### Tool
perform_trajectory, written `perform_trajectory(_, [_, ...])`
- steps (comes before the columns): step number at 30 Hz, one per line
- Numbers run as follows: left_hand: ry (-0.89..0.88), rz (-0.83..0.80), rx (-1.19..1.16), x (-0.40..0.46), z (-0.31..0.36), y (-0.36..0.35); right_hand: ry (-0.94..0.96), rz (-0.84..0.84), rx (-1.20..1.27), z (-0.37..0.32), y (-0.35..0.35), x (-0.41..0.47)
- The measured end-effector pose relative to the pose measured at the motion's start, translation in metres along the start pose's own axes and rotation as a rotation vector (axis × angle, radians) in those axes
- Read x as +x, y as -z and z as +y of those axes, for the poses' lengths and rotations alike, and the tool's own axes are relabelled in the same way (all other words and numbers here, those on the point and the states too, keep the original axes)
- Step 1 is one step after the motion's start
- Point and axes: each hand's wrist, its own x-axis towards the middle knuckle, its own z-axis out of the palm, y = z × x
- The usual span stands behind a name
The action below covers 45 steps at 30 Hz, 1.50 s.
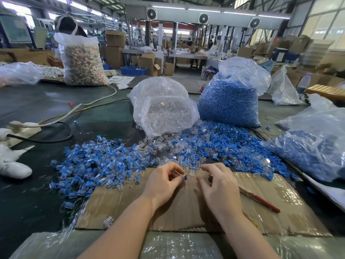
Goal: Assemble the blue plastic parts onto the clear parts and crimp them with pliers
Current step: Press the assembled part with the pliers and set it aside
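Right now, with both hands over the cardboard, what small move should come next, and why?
Probably seat the blue part into the clear part. The left hand pinches the blue part at its fingertips, and the right hand seems to hold the clear part right beside it. The pliers lie untouched on the cardboard, so crimping comes later.

My left hand (162, 181) and right hand (217, 184) sit close together, forearms bare. Left fingers curl, pinching a blue part (185, 177). Right fingers curl inward just beside it.
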Motion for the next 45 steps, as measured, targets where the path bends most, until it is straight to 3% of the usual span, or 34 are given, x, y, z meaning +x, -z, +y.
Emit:
perform_trajectory(4, [0.019,-0.003,-0.058,0.001,0.001,0.001,-0.325,-0.232,-0.442,0.017,0.018,-0.001])
perform_trajectory(8, [0.048,0.006,-0.098,0.002,0.003,0.004,-0.498,-0.478,-0.557,0.034,0.028,-0.007])
perform_trajectory(15, [0.151,0.043,-0.241,0.002,0.01,0.003,-0.212,-0.307,-0.698,0.028,0.029,-0.015])
perform_trajectory(19, [0.244,0.099,-0.418,0.003,0.013,0.004,-0.176,-0.402,-0.546,0.018,0.034,0.002])
perform_trajectory(24, [0.333,0.146,-0.601,0.009,0.015,0.006,-0.29,-0.657,0.111,-0.013,0.048,0.025])
perform_trajectory(26, [0.355,0.166,-0.626,0.012,0.017,0.006,-0.341,-0.733,0.244,-0.021,0.051,0.03])
perform_trajectory(37, [0.431,0.22,-0.611,0.013,0.021,0.008,-0.475,-0.897,0.429,-0.028,0.054,0.039])
perform_trajectory(45, [0.457,0.218,-0.636,0.016,0.023,0.009,-0.525,-0.899,0.506,-0.032,0.055,0.039])
